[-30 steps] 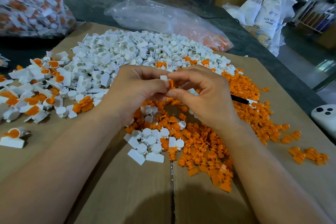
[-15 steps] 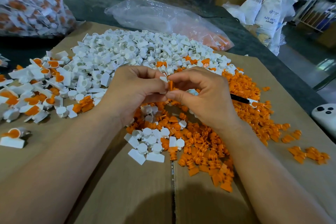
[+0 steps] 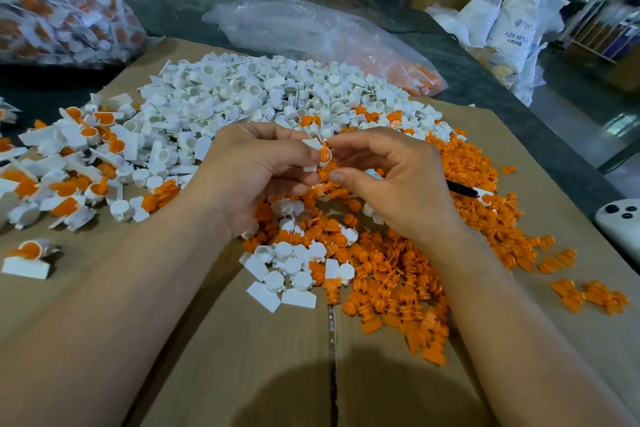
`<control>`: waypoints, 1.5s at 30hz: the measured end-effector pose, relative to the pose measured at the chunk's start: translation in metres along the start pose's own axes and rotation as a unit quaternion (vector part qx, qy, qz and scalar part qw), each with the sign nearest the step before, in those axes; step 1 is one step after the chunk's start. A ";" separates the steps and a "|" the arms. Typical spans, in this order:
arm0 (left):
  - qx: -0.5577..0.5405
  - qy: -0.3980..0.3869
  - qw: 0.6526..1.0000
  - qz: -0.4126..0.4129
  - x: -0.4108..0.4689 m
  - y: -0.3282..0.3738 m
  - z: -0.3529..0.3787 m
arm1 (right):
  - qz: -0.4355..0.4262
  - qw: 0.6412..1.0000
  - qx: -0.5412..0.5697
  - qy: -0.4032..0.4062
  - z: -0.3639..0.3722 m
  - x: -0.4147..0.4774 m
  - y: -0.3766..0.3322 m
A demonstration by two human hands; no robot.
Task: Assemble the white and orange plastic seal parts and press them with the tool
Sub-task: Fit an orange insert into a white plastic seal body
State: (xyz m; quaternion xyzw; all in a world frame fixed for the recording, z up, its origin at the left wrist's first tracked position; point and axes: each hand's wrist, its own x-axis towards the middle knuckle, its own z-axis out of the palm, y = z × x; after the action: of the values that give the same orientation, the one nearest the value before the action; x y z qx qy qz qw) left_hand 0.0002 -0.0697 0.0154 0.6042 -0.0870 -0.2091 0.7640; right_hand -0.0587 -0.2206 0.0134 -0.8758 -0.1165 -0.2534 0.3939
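Seal half-joined, centre frame, above worktop [image 3: 263,340]: my left hand [image 3: 256,166] pinches white part [image 3: 309,144], orange insert [image 3: 323,155] sitting in its cup. Right hand [image 3: 391,184] curled close, forefinger at orange tab, grip unclear. Square insert first, push straight down, no twisting.

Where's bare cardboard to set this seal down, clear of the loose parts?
Bare cardboard lies at the near edge, below the loose white parts. Another patch sits right of the orange pile, nearer than the small orange cluster. Crowded: the middle, the white heap behind, assembled seals at left.
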 end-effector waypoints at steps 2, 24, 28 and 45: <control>0.002 -0.001 1.000 0.000 0.000 0.000 0.000 | -0.002 1.000 -0.001 0.004 0.000 0.000 0.000; 0.062 -0.014 0.996 0.057 -0.002 -0.003 0.002 | -0.057 0.997 -0.043 0.011 0.002 0.000 0.001; 0.065 -0.014 0.996 0.063 -0.002 -0.003 0.003 | -0.057 0.997 -0.043 0.011 0.001 0.000 0.001; 0.049 -0.023 0.996 0.078 -0.002 -0.003 0.002 | -0.048 0.998 -0.013 0.026 0.000 -0.001 0.001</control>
State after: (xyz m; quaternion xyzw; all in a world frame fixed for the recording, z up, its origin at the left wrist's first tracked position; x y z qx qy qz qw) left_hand -0.0036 -0.0714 0.0135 0.6269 -0.1616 -0.1585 0.7455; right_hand -0.0589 -0.2212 0.0126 -0.8674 -0.1449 -0.2967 0.3724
